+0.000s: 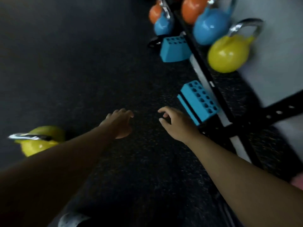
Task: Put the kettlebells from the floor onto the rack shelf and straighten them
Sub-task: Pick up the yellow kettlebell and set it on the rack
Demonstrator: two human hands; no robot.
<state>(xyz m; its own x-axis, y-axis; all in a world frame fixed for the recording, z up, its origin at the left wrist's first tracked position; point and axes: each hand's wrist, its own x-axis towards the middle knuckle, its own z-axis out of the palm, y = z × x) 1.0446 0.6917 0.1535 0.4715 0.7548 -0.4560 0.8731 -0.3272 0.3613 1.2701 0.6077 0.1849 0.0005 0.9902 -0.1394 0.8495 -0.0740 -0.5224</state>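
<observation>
A yellow kettlebell (41, 141) sits on the dark floor (82, 63), handle up, far from the rack shelf (211, 76). I judge it is next to lift. I see my left hand (120, 123) and right hand (177, 125) between it and the rack, fingers loosely spread, holding nothing. On the rack another yellow bell (227, 54) ends a blue-and-orange row; blue blocks (198, 101) lie beside its base.

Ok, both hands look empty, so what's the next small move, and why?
Probably swing the left hand back to the handle of the yellow kettlebell on the floor. Both hands, right hand too, hold nothing, and that kettlebell sits off the rack.
</observation>
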